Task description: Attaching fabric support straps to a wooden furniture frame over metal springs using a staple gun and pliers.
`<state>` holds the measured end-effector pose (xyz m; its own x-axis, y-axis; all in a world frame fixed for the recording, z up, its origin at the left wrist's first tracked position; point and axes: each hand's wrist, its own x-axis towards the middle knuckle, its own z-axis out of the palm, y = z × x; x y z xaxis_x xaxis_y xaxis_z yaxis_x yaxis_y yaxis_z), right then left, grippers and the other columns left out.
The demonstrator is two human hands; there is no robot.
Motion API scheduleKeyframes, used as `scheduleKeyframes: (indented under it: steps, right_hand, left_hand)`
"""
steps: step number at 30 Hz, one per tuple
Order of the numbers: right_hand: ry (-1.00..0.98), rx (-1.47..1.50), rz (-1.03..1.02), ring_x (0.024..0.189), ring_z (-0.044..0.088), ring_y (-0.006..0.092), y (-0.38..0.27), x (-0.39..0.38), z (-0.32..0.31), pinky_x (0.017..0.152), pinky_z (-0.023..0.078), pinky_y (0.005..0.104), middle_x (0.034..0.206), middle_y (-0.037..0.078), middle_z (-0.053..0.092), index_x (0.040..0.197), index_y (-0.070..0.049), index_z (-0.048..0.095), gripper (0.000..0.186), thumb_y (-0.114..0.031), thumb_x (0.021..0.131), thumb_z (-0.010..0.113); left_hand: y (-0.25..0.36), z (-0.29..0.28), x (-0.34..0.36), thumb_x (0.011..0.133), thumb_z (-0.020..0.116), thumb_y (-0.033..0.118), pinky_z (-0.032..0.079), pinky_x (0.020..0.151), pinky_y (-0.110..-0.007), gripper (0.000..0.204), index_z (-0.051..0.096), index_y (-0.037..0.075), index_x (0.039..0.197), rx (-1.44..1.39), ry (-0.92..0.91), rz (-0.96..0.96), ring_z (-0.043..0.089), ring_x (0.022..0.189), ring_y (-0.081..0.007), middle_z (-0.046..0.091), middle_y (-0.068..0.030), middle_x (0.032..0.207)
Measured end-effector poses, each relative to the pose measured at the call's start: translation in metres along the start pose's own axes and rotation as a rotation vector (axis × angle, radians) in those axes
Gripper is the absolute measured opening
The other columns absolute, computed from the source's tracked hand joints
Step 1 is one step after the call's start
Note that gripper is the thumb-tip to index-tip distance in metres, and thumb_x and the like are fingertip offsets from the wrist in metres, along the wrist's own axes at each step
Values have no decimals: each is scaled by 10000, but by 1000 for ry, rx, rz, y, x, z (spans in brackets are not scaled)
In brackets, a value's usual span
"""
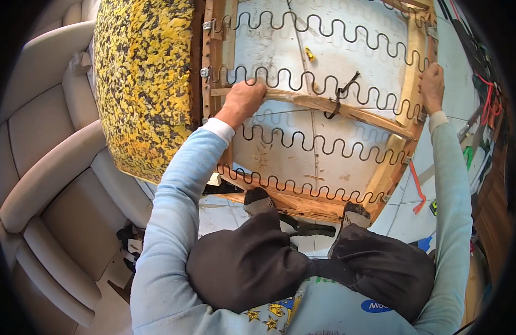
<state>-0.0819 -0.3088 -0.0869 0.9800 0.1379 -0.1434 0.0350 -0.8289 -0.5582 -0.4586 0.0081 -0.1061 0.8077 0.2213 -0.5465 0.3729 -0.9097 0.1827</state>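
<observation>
In front of me stands a wooden seat frame point(410, 84) strung with several black zigzag springs point(302, 142). My left hand point(246, 100) is closed around the left part of its middle wooden slat point(325, 104), right by a spring. My right hand point(432, 86) is closed on the outer edge of the frame's right rail, its fingertips partly hidden. A black strap point(335, 100) is looped around the slat. Against the frame's left side rises a thick speckled yellow and black foam block point(146, 84). Metal clips point(205, 72) fasten the spring ends to the rail.
Beige padded seats point(51, 123) line the left side. To the right, a red pry bar point(417, 187), red cable point(486, 100) and other tools lie on pale floor tiles point(406, 215). A small yellow object point(309, 53) shows through the springs. My feet are at the frame's near edge.
</observation>
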Motion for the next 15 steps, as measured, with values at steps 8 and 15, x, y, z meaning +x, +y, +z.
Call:
scheduleKeyframes:
  steps: [8, 15]
  right_hand:
    - [-54, 28, 67, 667, 653, 271, 3, 2, -3, 683, 521, 386, 851, 173, 677, 1122, 6, 551, 549, -454, 959, 299]
    - [-75, 81, 134, 626, 625, 225, -1, -2, -3, 639, 513, 361, 816, 143, 662, 1114, -5, 544, 514, -444, 963, 322]
  left_hand:
    - [2, -14, -7, 753, 770, 421, 567, 742, -425, 405, 674, 73, 937, 46, 353, 70, 687, 842, -319, 681, -90, 873]
    - [-11, -19, 7, 678, 733, 669, 523, 727, -425, 704, 594, 118, 1093, 124, -21, -9, 667, 848, -313, 664, -115, 900]
